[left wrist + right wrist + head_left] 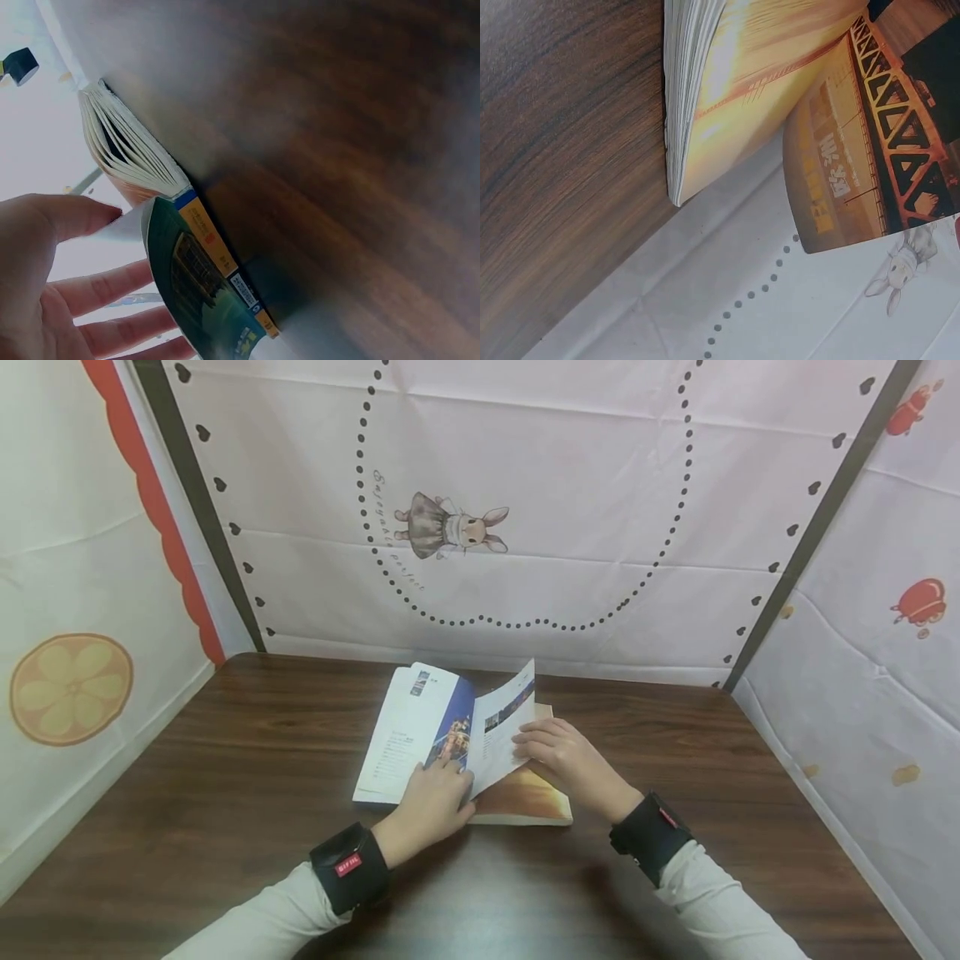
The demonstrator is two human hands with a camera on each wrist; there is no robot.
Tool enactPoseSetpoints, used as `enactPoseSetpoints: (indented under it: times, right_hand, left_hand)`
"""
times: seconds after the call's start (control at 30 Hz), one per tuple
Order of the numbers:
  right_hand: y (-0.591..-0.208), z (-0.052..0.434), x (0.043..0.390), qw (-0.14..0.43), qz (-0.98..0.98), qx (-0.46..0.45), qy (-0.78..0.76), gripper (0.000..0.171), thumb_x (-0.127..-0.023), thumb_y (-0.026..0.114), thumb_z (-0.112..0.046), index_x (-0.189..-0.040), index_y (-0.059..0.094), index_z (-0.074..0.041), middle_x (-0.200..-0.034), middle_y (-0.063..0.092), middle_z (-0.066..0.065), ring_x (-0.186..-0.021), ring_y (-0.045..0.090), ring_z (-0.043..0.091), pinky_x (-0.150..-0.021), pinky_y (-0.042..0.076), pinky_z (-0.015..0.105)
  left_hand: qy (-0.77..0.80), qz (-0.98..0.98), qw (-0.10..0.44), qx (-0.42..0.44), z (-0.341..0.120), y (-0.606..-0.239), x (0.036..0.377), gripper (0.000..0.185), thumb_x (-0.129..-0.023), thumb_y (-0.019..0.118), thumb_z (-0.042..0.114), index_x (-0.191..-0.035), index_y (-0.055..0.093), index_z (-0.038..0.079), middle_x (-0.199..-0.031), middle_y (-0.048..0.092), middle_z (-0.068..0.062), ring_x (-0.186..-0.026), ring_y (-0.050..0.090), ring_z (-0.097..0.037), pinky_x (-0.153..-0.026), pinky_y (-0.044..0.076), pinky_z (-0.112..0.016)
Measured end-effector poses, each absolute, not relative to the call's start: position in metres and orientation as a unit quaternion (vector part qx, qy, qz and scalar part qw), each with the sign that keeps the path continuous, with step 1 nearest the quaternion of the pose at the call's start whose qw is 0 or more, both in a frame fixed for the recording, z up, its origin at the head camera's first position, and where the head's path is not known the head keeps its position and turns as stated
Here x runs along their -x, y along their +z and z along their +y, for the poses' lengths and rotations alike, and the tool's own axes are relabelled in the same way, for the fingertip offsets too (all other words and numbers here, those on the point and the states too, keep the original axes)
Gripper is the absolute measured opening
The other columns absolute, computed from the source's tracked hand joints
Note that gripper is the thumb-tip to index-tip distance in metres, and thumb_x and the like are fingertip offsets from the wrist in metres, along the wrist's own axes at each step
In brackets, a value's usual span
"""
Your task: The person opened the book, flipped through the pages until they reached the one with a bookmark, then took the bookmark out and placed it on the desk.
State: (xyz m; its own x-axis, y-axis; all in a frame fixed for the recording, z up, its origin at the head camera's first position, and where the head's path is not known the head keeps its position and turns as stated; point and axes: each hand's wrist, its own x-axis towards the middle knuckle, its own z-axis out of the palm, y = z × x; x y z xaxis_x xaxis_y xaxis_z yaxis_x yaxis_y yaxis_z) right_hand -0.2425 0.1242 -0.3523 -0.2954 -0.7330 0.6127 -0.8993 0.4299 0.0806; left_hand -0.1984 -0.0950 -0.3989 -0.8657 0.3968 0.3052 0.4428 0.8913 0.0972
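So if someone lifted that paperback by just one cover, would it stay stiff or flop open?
Probably flop. The paperback book has a thin cover that already curves in the left wrist view, and its pages fan apart loosely. The page under the right hand arches upward, so the paper looks bendy. The thick page block suggests moderate weight; flat on the table, it should slide, not tip.

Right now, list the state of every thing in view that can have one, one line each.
book: lying on the table, open near the front.
front cover: folded open to the left, flat.
lifted page: raised and curved, mid-turn.
left hand: resting on the opened left side, fingers fairly straight.
right hand: fingers at the lifted page's edge; grip unclear.
table: dark wood, bearing the book.
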Motion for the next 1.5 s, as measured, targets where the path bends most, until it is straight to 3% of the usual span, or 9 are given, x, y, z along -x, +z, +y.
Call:
enactPoseSetpoints:
  times: [0.2,0.33,0.6,0.73,0.8,0.9,1.03,1.33,1.5]
  right_hand:
    - [-0.357,0.130,0.242,0.267,-0.818,-0.482,0.167,0.066,-0.068,0.082,-0.005,-0.128,0.054,-0.004,-0.135,0.053,0.014,-0.124,0.051,0.029,-0.098,0.046,0.046]
    - [-0.365,0.137,0.242,0.178,-0.861,-0.455,0.139,0.073,-0.070,0.082,-0.011,-0.135,0.047,-0.004,-0.140,0.047,0.017,-0.126,0.049,0.032,-0.100,0.044,0.048]
    - [-0.380,0.144,0.239,-0.071,-0.910,-0.396,0.098,0.085,-0.073,0.080,-0.028,-0.141,0.038,0.001,-0.147,0.034,0.026,-0.131,0.041,0.041,-0.101,0.041,0.053]
    - [-0.385,0.144,0.240,-0.098,-0.919,-0.372,0.087,0.085,-0.073,0.079,-0.032,-0.140,0.039,0.002,-0.147,0.035,0.025,-0.132,0.041,0.040,-0.103,0.040,0.051]
    - [-0.387,0.144,0.241,-0.102,-0.921,-0.367,0.075,0.084,-0.073,0.079,-0.033,-0.139,0.041,0.003,-0.146,0.037,0.025,-0.131,0.042,0.040,-0.103,0.040,0.050]
    - [-0.389,0.144,0.243,-0.111,-0.922,-0.364,0.066,0.082,-0.074,0.079,-0.034,-0.138,0.043,0.003,-0.146,0.038,0.025,-0.130,0.043,0.039,-0.102,0.041,0.049]
    - [-0.389,0.147,0.245,-0.127,-0.918,-0.366,0.084,0.081,-0.074,0.077,-0.034,-0.138,0.043,0.001,-0.146,0.037,0.024,-0.133,0.040,0.039,-0.105,0.038,0.051]
    - [-0.387,0.154,0.247,-0.160,-0.905,-0.369,0.139,0.079,-0.077,0.076,-0.031,-0.140,0.040,0.002,-0.148,0.035,0.024,-0.135,0.036,0.040,-0.107,0.034,0.054]
    - [-0.383,0.156,0.249,-0.148,-0.897,-0.392,0.143,0.058,-0.079,0.075,-0.021,-0.129,0.053,0.001,-0.130,0.057,0.019,-0.110,0.060,0.029,-0.092,0.050,0.040]
  left_hand:
    - [-0.138,-0.944,0.221,0.204,-0.099,-0.397,0.199,0.041,-0.080,0.070,0.019,-0.116,0.060,0.003,-0.077,0.067,-0.008,-0.062,0.062,-0.019,-0.050,0.046,-0.029]
    - [-0.246,-0.927,0.236,0.155,-0.107,-0.390,0.199,0.077,-0.085,0.065,0.011,-0.147,0.021,0.001,-0.055,0.056,-0.004,-0.041,0.046,-0.011,-0.038,0.034,-0.022]
    - [-0.395,-0.890,0.208,0.090,-0.125,-0.379,0.193,0.105,-0.084,0.061,-0.002,-0.149,-0.018,0.017,-0.064,0.056,-0.013,-0.045,0.047,-0.015,-0.042,0.039,-0.024]
    - [-0.343,-0.902,0.237,0.113,-0.131,-0.384,0.194,0.111,-0.078,0.063,-0.012,-0.150,-0.013,0.021,-0.127,0.043,-0.034,-0.098,0.059,-0.042,-0.071,0.055,-0.039]
    - [-0.303,-0.913,0.242,0.123,-0.133,-0.386,0.195,0.113,-0.073,0.066,-0.014,-0.151,-0.007,0.023,-0.150,0.008,-0.032,-0.132,0.029,-0.053,-0.098,0.041,-0.057]
    - [-0.213,-0.936,0.242,0.139,-0.133,-0.389,0.198,0.108,-0.066,0.069,-0.014,-0.151,0.014,0.026,-0.155,-0.010,-0.026,-0.138,-0.010,-0.055,-0.103,0.005,-0.076]
    - [-0.076,-0.952,0.212,0.206,-0.130,-0.393,0.199,0.092,-0.063,0.065,-0.017,-0.141,0.043,0.024,-0.155,0.014,-0.024,-0.139,0.005,-0.055,-0.101,0.007,-0.078]
    - [0.020,-0.951,0.009,0.310,-0.119,-0.393,0.191,0.053,-0.086,0.059,0.000,-0.135,0.052,0.019,-0.147,0.041,-0.012,-0.137,0.033,-0.038,-0.104,0.035,-0.060]
    - [-0.018,-0.965,-0.006,0.263,-0.114,-0.389,0.189,0.043,-0.088,0.058,0.004,-0.131,0.056,0.008,-0.143,0.046,-0.013,-0.134,0.040,-0.037,-0.098,0.041,-0.059]
